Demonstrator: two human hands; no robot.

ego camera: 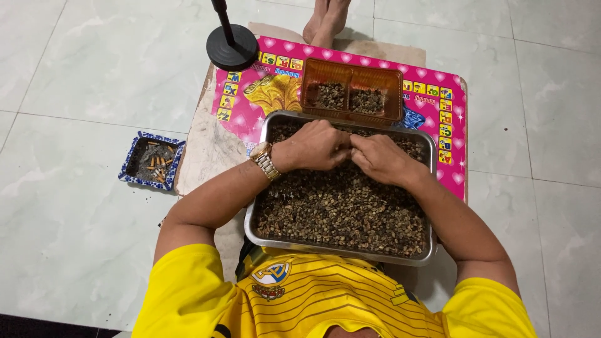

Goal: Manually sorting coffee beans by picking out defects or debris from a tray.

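A metal tray (253, 213) lies in front of me, filled with small dark brown seeds (341, 209). My left hand (313, 146), with a gold wristwatch (264, 159) on its wrist, hovers over the far part of the tray with fingers curled. My right hand (380, 156) meets it fingertip to fingertip. Both hands pinch something small between them; I cannot tell what it is. Beyond the tray stands an orange plastic basket (352, 73) with two compartments, each holding some dark seeds.
A pink mat (447, 125) with hearts and letter squares lies under the tray and basket. A black round stand base (231, 49) sits at the mat's far left corner. A blue patterned ashtray (152, 161) with cigarette butts rests on the tiled floor to the left. Someone's bare feet (325, 19) show at the top.
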